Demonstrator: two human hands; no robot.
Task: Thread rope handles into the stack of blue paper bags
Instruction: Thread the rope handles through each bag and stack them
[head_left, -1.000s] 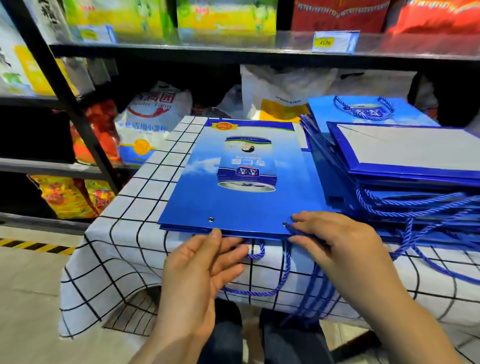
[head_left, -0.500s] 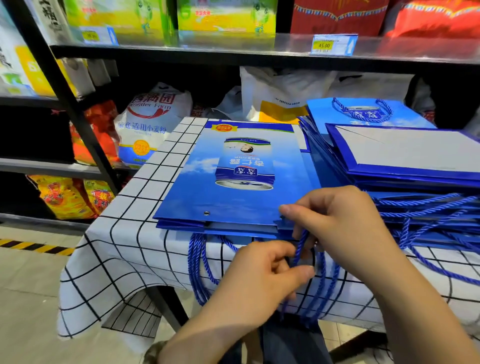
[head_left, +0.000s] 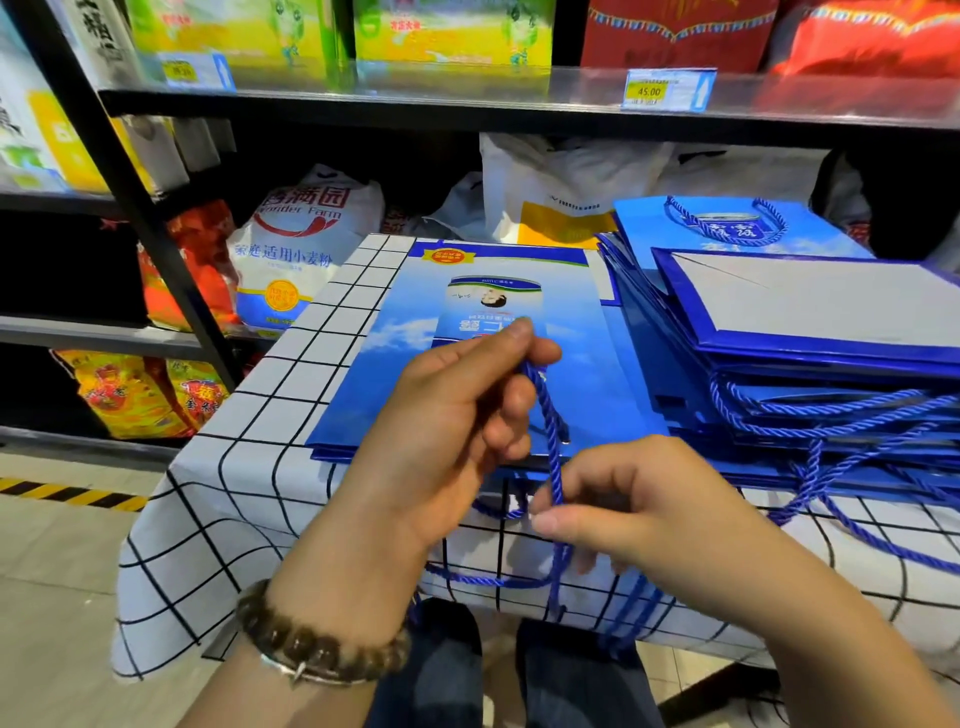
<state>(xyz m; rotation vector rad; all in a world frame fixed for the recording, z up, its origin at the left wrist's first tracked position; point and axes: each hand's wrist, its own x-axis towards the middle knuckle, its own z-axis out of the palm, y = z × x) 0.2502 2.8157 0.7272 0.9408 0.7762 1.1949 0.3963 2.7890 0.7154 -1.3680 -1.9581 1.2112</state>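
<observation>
White checked cloth (head_left: 249, 467), shop shelves (head_left: 363, 98) behind, left fingers (head_left: 483, 348), right fingers (head_left: 563, 522) pinching rope (head_left: 555, 462)

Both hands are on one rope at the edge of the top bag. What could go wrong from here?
1. The left hand pinches the blue rope high over the top bag while the right hand pinches it lower; a hard pull could tear the paper edge.
2. Other ropes hang over the table edge under the right hand and could tangle with it.
3. The finished pile trails its handles close by; one might be grabbed by mistake.
</observation>
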